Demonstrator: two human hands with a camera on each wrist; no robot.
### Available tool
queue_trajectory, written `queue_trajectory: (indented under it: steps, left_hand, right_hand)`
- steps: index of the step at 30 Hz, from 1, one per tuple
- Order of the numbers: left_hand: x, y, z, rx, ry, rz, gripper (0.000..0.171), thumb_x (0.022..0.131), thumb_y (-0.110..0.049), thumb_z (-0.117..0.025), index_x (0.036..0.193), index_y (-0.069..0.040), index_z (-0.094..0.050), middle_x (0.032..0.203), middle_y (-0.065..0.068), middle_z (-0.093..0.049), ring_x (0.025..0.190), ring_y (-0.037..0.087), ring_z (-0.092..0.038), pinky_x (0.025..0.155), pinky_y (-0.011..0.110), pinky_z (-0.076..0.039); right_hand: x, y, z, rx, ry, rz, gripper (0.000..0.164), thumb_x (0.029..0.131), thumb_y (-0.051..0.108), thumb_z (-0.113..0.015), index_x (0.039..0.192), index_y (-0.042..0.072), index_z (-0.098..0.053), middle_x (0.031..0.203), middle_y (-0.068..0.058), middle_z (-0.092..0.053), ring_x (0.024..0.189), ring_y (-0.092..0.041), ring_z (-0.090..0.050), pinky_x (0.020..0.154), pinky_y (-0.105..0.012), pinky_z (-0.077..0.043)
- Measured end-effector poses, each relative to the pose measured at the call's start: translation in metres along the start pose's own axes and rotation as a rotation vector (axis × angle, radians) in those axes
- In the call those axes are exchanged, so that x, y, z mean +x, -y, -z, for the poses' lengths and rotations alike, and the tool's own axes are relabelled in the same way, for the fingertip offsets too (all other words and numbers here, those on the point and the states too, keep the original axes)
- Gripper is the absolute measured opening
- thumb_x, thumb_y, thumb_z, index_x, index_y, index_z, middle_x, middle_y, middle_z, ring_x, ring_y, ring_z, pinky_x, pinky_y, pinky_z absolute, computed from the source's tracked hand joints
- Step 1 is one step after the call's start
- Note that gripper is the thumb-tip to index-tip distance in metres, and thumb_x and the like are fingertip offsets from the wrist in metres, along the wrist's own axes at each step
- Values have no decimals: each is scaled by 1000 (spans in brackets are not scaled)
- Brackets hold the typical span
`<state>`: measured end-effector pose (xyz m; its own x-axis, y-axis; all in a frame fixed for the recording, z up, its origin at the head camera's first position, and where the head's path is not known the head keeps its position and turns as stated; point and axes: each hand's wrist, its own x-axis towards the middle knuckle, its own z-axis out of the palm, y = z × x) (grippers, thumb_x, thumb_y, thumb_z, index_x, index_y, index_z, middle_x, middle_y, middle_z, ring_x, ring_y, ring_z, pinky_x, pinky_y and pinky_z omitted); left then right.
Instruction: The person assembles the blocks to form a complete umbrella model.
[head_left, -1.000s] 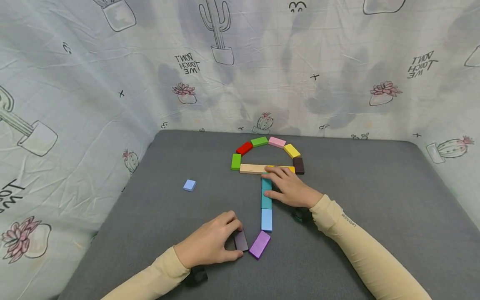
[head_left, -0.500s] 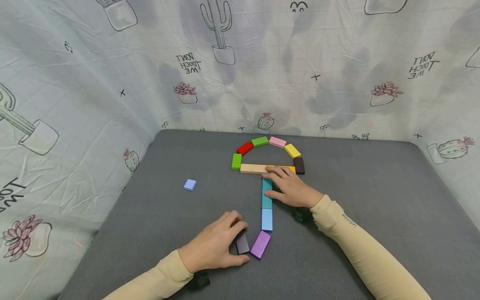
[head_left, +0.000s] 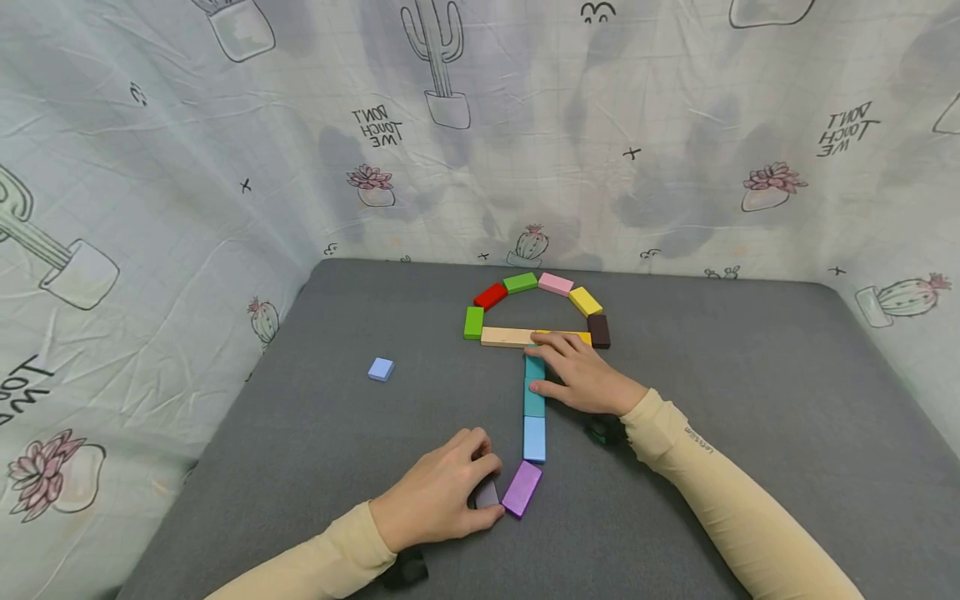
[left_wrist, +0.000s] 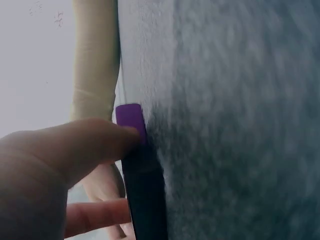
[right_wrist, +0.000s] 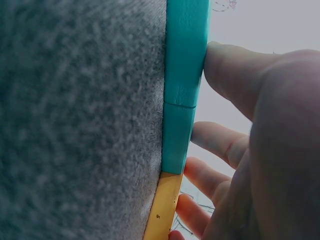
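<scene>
My left hand (head_left: 442, 487) holds a dark flat wooden block (head_left: 487, 495) on the mat, thumb at its near end and fingers over its far end. Right beside it lies a tilted purple block (head_left: 522, 489). In the left wrist view my thumb is at the point where the dark block (left_wrist: 145, 205) meets the purple one (left_wrist: 130, 116). My right hand (head_left: 581, 375) rests its fingertips along two teal blocks (right_wrist: 185, 55) and a yellow block (right_wrist: 162, 207), its fingers fairly straight. A light blue block (head_left: 535, 439) continues the teal column toward the purple one.
Above the column, a pale wooden block (head_left: 504, 337) and the partly covered yellow one form a bar. Green, red, pink, yellow and dark brown blocks (head_left: 598, 331) arch over it. A small blue block (head_left: 381, 369) lies apart at left on the grey mat (head_left: 720, 358). Printed cloth (head_left: 525, 125) hangs behind.
My left hand has shifted slightly right, its thumb coming off the dark block and then back to its near corner. The dark block has slid closer to the purple one. My right hand stays put.
</scene>
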<state>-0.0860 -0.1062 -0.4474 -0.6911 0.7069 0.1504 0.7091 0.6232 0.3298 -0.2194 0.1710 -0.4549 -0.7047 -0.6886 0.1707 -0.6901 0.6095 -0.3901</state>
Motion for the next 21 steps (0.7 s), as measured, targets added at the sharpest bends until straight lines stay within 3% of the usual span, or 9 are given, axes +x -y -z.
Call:
queue_trajectory:
  steps: [16,21]
  left_hand:
    - [0,-2,-1,20,-6,16,30,85,-38,-84,103,-16,-74,100,-4,-51,85,6,-44,64,13,-42]
    - [-1,1,6,22,16,51,47,87,-51,-81,118,-16,-73,108,-3,-56,91,8,-49,69,19,-48]
  right_hand:
    - [0,0,0,-1,3,-1,55,102,31,-68,147,2,-54,157,-22,-45,141,-44,-41,113,-63,-37]
    - [0,1,0,1,10,-5,56,102,32,-68,147,3,-54,157,-22,-45,140,-44,-42,114,-63,-37]
